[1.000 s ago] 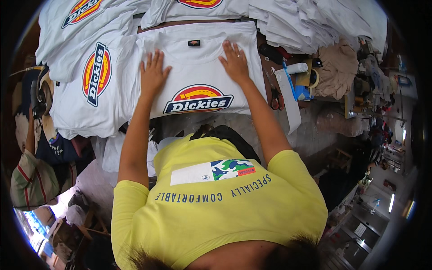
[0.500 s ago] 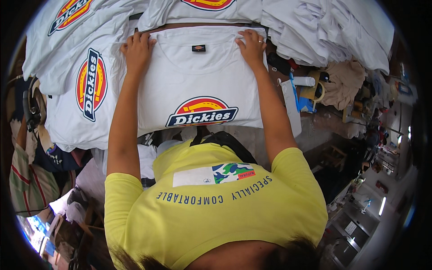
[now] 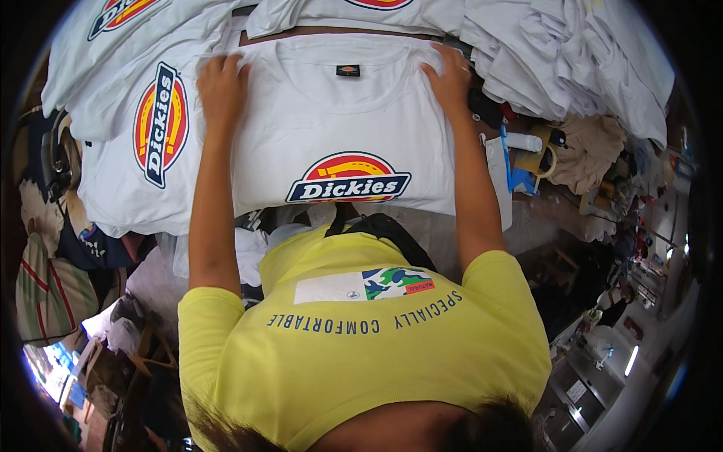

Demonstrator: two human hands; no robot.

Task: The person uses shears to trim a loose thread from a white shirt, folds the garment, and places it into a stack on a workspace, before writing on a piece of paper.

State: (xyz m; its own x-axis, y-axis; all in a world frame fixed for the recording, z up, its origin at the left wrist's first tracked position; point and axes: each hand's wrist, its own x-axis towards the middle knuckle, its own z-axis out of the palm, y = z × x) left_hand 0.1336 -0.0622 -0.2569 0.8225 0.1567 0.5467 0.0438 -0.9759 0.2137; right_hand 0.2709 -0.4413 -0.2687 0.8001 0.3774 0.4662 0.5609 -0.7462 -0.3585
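A white T-shirt (image 3: pixel 339 120), folded to a neat rectangle, lies in front of me with its neckline at the far end. It has a dark neck label (image 3: pixel 348 71) and a red, yellow and navy printed emblem (image 3: pixel 350 178) near its front edge. My left hand (image 3: pixel 222 90) rests on the shirt's left shoulder fold, thumb apart from the fingers. At the opposite shoulder edge is my right hand (image 3: pixel 453 83), thumb spread inward on the fabric, fingers over the outer edge. Any fabric tucked beneath the fingertips is hidden.
Another printed white shirt (image 3: pixel 113 177) lies at the left. More white shirts (image 3: pixel 527 60) are heaped at the far right. Beside my right forearm are a white roll (image 3: pixel 523 142), a tape roll (image 3: pixel 544 160) and beige cloth (image 3: pixel 591 151). A striped bag (image 3: pixel 53 290) hangs at the left.
My hands have moved apart, outward along the shirt's shoulder edges. The shirt sits slightly further right and up in view, and the whole view has shifted a little.
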